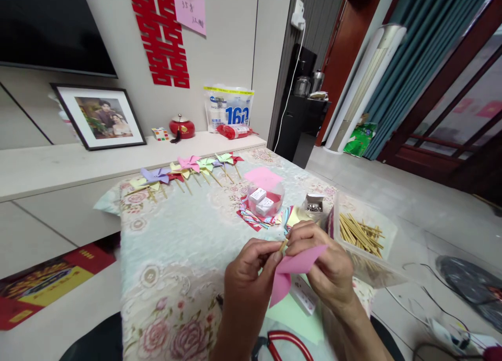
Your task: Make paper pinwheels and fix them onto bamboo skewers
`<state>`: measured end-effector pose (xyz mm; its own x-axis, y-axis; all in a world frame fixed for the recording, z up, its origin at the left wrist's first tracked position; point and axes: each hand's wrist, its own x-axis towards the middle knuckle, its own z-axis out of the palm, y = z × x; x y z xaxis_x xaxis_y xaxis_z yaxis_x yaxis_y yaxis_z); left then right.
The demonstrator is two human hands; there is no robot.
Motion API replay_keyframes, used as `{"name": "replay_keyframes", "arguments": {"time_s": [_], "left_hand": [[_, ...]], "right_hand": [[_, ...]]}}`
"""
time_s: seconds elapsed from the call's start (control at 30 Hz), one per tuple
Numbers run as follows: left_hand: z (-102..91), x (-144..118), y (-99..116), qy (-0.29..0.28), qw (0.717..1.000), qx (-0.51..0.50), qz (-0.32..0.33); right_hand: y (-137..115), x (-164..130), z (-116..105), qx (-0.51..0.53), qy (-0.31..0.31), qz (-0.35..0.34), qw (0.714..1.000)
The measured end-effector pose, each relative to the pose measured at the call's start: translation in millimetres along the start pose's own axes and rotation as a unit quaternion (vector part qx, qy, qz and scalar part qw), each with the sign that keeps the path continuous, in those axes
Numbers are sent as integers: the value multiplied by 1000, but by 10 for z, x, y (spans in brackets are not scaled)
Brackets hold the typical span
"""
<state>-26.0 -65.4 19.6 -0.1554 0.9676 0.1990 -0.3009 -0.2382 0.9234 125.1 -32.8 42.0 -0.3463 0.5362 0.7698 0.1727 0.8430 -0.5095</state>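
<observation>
My left hand (251, 269) pinches a short wooden stick (283, 245), whose end shows between thumb and forefinger. In my right hand (333, 267), fingers curl around a folded pink paper pinwheel (283, 286) right against the stick. The point where stick and paper meet is mostly covered by my fingers. Below the hands lie a small white box (304, 296) and a pale green paper sheet (296, 322). A red-handled tool (292, 340), perhaps pliers, rests at the near edge. Finished pinwheels on sticks (190, 164) in several colours line the table's far left side.
Beyond my hands, a clear round tub (274, 193) with small white boxes sits on coloured paper strips (251, 217). An opened box of small metal pieces (314, 206) stands beside a plastic bin (372, 267) of wooden sticks (358, 233). A floral cloth (168, 246) covers the table.
</observation>
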Motion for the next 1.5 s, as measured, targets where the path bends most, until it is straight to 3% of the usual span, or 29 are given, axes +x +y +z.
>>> {"name": "replay_keyframes", "arguments": {"time_s": [0.5,1.5], "left_hand": [[15,-38,-2,-6,996,55,62],[19,-43,-9,-6,997,64,51]], "right_hand": [[24,-11,2,3,13,21,1000],[41,-28,-6,-14,5,35,999]]}}
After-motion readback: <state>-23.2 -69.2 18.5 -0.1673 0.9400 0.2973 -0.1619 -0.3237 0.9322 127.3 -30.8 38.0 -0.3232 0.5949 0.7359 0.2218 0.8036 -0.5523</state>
